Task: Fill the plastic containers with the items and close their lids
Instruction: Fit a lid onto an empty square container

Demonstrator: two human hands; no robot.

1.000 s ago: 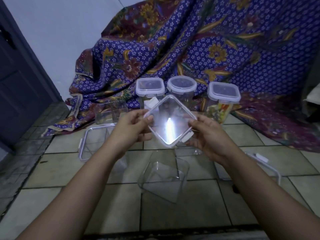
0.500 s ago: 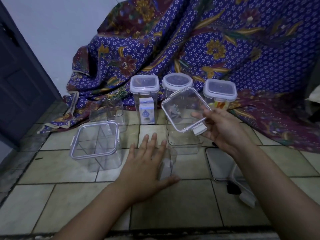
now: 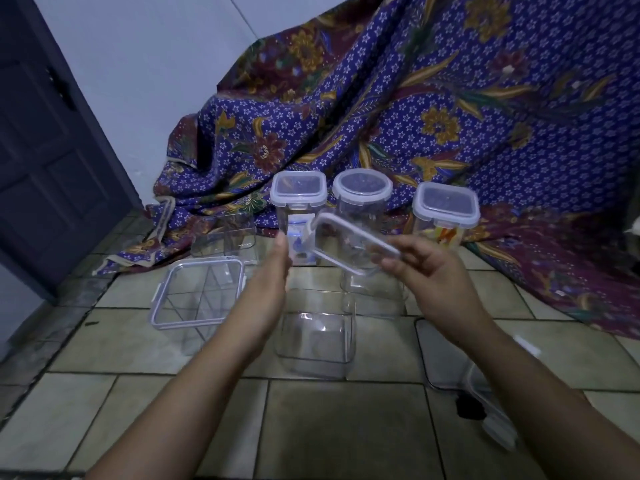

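Note:
My right hand point(image 3: 433, 271) holds a clear square lid point(image 3: 349, 245) by its right edge, tilted in the air above the floor. My left hand point(image 3: 268, 282) is raised beside the lid's left edge with fingers straight; whether it touches the lid I cannot tell. Below the hands an open clear square container point(image 3: 317, 336) stands empty on the tiles. Another clear container point(image 3: 375, 296) stands just behind it. Three lidded containers stand in a row at the back: a square one point(image 3: 298, 190), a round one point(image 3: 362, 187) and a square one with colourful contents point(image 3: 446, 206).
A wide square container with a lid and dividers point(image 3: 199, 294) stands at the left, an open clear box point(image 3: 225, 239) behind it. More clear lids point(image 3: 446, 355) lie on the tiles at the right. Patterned purple cloth point(image 3: 450, 116) drapes behind; a dark door point(image 3: 45, 140) at left.
My left hand rose from the floor tiles up to the lid's left side. The lid has tipped flatter and shifted left in my right hand.

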